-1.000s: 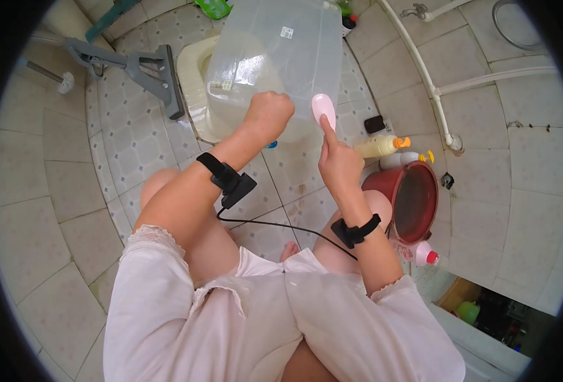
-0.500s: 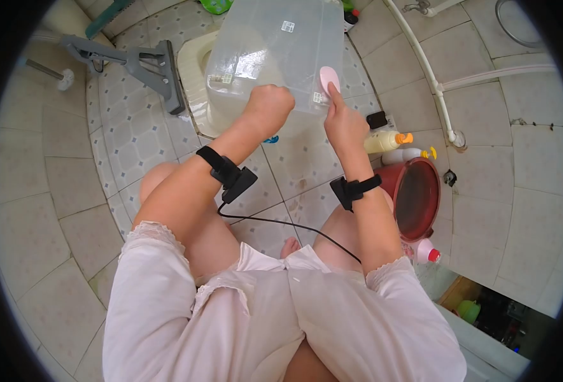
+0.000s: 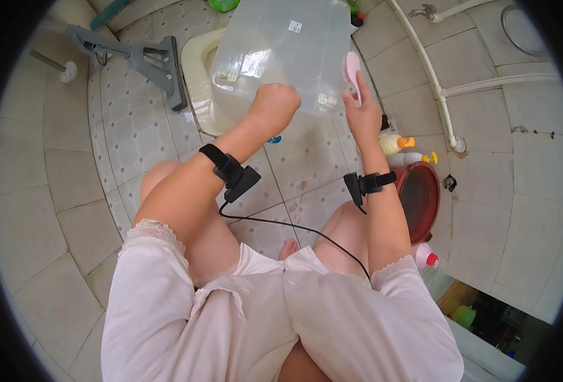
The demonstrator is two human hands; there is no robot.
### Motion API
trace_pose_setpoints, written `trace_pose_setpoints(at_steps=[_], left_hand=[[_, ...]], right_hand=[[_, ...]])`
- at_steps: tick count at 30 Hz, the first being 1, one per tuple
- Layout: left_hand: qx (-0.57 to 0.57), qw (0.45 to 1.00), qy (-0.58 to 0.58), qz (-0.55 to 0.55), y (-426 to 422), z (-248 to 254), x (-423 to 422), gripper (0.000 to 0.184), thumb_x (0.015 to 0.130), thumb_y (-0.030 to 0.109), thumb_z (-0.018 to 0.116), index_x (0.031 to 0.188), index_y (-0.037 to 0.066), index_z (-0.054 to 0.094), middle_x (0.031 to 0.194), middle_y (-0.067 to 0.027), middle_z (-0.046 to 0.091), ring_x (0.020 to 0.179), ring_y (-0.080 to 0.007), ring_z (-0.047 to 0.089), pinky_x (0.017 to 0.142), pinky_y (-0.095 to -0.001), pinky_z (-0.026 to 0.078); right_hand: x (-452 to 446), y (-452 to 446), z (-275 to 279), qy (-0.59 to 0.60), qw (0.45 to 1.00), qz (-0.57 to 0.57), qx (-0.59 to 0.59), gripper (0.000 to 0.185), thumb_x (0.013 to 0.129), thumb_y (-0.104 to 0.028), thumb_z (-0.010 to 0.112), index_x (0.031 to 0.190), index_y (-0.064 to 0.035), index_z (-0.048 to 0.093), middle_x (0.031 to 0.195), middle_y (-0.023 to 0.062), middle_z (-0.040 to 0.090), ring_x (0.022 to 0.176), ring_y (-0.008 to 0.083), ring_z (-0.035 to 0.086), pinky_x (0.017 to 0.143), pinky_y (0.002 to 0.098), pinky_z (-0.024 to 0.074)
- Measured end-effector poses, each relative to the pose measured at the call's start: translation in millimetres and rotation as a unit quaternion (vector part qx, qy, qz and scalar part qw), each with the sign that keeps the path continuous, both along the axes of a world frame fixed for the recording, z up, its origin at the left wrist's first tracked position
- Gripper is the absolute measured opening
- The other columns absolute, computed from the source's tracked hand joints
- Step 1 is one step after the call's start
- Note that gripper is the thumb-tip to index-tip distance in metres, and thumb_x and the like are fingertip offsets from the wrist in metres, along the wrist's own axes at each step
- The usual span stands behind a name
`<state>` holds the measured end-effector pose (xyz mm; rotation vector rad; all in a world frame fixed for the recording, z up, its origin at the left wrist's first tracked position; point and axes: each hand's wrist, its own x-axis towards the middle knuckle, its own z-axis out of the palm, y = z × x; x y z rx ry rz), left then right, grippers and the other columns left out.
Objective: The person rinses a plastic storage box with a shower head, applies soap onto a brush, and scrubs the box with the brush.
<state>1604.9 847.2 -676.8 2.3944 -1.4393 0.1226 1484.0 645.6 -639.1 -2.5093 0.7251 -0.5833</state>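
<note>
A translucent plastic storage box (image 3: 275, 48) is tilted in front of me, partly over the white squat toilet (image 3: 198, 79). My left hand (image 3: 277, 104) is closed in a fist at the box's near side. Its fingertips are hidden, and it appears to grip the box there. To the right of the box, my right hand (image 3: 363, 114) holds a pink scrubbing brush (image 3: 352, 69) by its handle. The brush is raised, with its pale bristles turned toward the box and apart from it.
A grey squeegee-like mop head (image 3: 167, 73) is at the left. On the right stand a yellow bottle with an orange cap (image 3: 393, 144), a white pump bottle (image 3: 408, 158) and a red bucket (image 3: 421, 197). White pipes (image 3: 421, 70) run along the tiled wall. A black cable (image 3: 294, 224) joins my wrist straps.
My right hand has moved right with the brush, away from the box's corner, and turned it so its bristles show. My left hand stays at the box.
</note>
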Motion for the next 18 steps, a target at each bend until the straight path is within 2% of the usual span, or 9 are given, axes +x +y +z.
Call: trace_pose_setpoints(at_steps=[1,5,7,8,11,14,16,17,18], left_hand=[[0.007,1.000,-0.002,0.001,-0.7,1.6,-0.7,0.016,0.074,0.002,0.066,0.082,0.011,0.075,0.090,-0.0077,0.069,0.087,-0.0304,0.070,0.072,-0.0432,0.057],[0.004,1.000,0.003,0.003,0.9,5.8,0.1,0.015,0.074,0.002,0.066,0.082,0.011,0.075,0.089,-0.0085,0.068,0.086,-0.0307,0.070,0.071,-0.0437,0.057],[0.006,1.000,0.004,0.001,1.0,7.6,0.9,0.015,0.074,0.002,0.066,0.081,0.011,0.075,0.088,-0.0086,0.068,0.086,-0.0309,0.070,0.071,-0.0439,0.057],[0.009,1.000,0.004,-0.002,1.0,7.4,0.7,0.015,0.074,0.001,0.066,0.081,0.011,0.075,0.088,-0.0087,0.068,0.085,-0.0311,0.070,0.070,-0.0441,0.057],[0.018,1.000,0.015,-0.001,-0.2,7.8,1.2,0.014,0.073,0.001,0.066,0.080,0.010,0.074,0.088,-0.0095,0.069,0.086,-0.0317,0.070,0.070,-0.0442,0.057],[0.032,0.999,0.008,0.000,-1.1,11.4,0.2,0.013,0.072,0.000,0.067,0.079,0.009,0.073,0.089,-0.0107,0.069,0.086,-0.0319,0.071,0.071,-0.0439,0.057],[0.037,0.999,0.013,0.002,-0.9,14.0,-1.6,0.013,0.072,0.000,0.067,0.078,0.009,0.073,0.089,-0.0112,0.069,0.086,-0.0320,0.071,0.072,-0.0439,0.058],[0.041,0.999,0.015,0.002,-1.4,15.4,-1.0,0.012,0.071,0.000,0.067,0.078,0.008,0.073,0.089,-0.0117,0.069,0.087,-0.0322,0.071,0.073,-0.0439,0.058],[0.041,0.999,0.014,0.002,-1.2,16.7,-0.7,0.012,0.071,0.000,0.067,0.078,0.008,0.073,0.089,-0.0117,0.069,0.087,-0.0322,0.071,0.073,-0.0439,0.058]], right_hand=[[2.0,1.7,-4.0,-0.061,0.997,0.032,0.044,0.058,0.096,-0.027,0.064,0.152,-0.0297,0.048,0.095,0.0093,0.076,0.080,0.0358,0.071,0.075,0.0426,0.0540],[-12.1,25.1,-5.9,-0.004,0.997,0.046,0.055,0.060,0.096,-0.023,0.064,0.153,-0.0302,0.047,0.103,0.0104,0.076,0.082,0.0364,0.071,0.074,0.0426,0.0541],[-23.2,39.6,-3.0,0.075,0.995,0.042,-0.052,0.061,0.096,-0.018,0.063,0.154,-0.0292,0.045,0.106,0.0122,0.076,0.080,0.0380,0.071,0.069,0.0429,0.0540],[-30.7,45.6,-6.4,0.076,0.995,0.043,-0.052,0.061,0.096,-0.018,0.063,0.154,-0.0292,0.045,0.106,0.0122,0.076,0.080,0.0380,0.071,0.069,0.0429,0.0540],[-43.5,50.9,-15.1,-0.015,0.990,0.088,-0.105,0.059,0.098,-0.017,0.061,0.154,-0.0274,0.045,0.096,0.0162,0.075,0.075,0.0402,0.069,0.064,0.0452,0.0526],[-30.7,41.3,-6.6,-0.102,0.990,0.018,-0.098,0.061,0.098,-0.017,0.060,0.156,-0.0268,0.042,0.095,0.0174,0.074,0.072,0.0405,0.069,0.062,0.0476,0.0519],[-23.1,38.3,2.2,-0.023,0.997,-0.004,-0.078,0.063,0.098,-0.017,0.059,0.157,-0.0270,0.040,0.100,0.0164,0.075,0.074,0.0400,0.070,0.064,0.0478,0.0527],[-22.1,37.7,-0.4,0.086,0.993,-0.003,-0.085,0.063,0.099,-0.019,0.058,0.158,-0.0277,0.037,0.102,0.0169,0.075,0.076,0.0399,0.070,0.064,0.0474,0.0532],[-25.0,40.3,-9.8,0.085,0.993,-0.004,-0.085,0.063,0.099,-0.019,0.058,0.158,-0.0277,0.037,0.102,0.0169,0.075,0.076,0.0399,0.070,0.064,0.0474,0.0532]])
